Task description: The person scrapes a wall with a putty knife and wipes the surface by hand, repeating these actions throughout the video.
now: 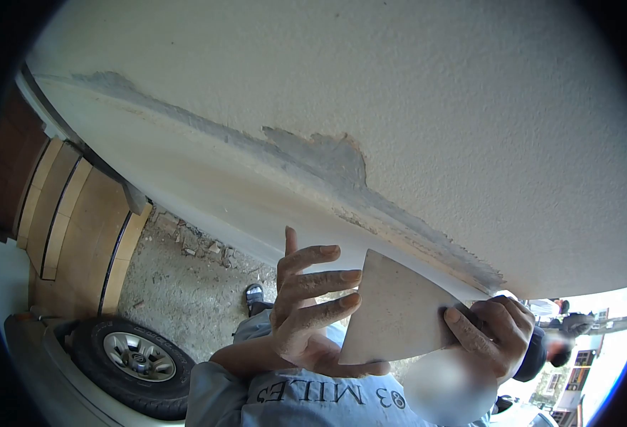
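Observation:
My right hand [495, 334] is closed round the handle end of a putty knife [399, 313], with a finger lying on the blade. The handle is mostly hidden in the hand. Its broad, pale, triangular blade widens toward my left hand [306, 302]. That hand is open, fingers spread near the wide edge of the blade, and its thumb lies along the lower corner. Dried dust or filler coats the fingers of both hands. Beyond them runs a cream textured wall [470, 142] with a long, ragged grey strip of bare or patched plaster [320, 156].
A vehicle wheel [139, 363] stands at lower left, near tiled steps [78, 220]. Rubble [199, 242] lies on rough ground along the wall base. A sandalled foot [255, 294] shows below. At right are a dark-clothed person [534, 356] and buildings [577, 377].

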`<action>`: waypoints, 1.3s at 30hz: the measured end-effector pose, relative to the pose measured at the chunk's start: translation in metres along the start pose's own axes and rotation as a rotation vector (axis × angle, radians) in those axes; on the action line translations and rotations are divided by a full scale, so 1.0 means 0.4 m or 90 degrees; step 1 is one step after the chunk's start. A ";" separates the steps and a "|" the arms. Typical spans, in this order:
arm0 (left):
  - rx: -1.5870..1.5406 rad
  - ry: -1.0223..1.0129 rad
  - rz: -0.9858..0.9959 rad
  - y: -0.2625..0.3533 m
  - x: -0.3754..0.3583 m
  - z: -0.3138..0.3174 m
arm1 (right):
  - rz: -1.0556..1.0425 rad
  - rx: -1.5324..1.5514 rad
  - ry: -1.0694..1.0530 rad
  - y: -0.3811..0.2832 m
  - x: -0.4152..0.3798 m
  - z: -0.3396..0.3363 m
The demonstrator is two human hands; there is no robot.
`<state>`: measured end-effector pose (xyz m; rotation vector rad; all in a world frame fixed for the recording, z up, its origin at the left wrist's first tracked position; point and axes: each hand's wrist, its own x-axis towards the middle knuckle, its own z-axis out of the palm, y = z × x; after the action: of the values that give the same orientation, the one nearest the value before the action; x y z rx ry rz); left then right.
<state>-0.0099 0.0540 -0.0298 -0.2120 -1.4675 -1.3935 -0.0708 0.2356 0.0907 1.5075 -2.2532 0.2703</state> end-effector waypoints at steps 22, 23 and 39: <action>0.050 -0.038 -0.016 0.007 0.031 -0.005 | 0.037 -0.025 0.001 -0.003 0.001 -0.006; 0.050 -0.035 -0.012 0.007 0.029 -0.003 | 0.036 -0.020 0.002 -0.002 -0.001 -0.006; 0.031 -0.021 -0.007 0.002 0.030 0.003 | 0.025 -0.008 -0.003 0.003 0.002 -0.005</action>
<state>-0.0151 0.0491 -0.0199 -0.1966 -1.5299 -1.3666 -0.0716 0.2361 0.0928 1.4609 -2.2865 0.2636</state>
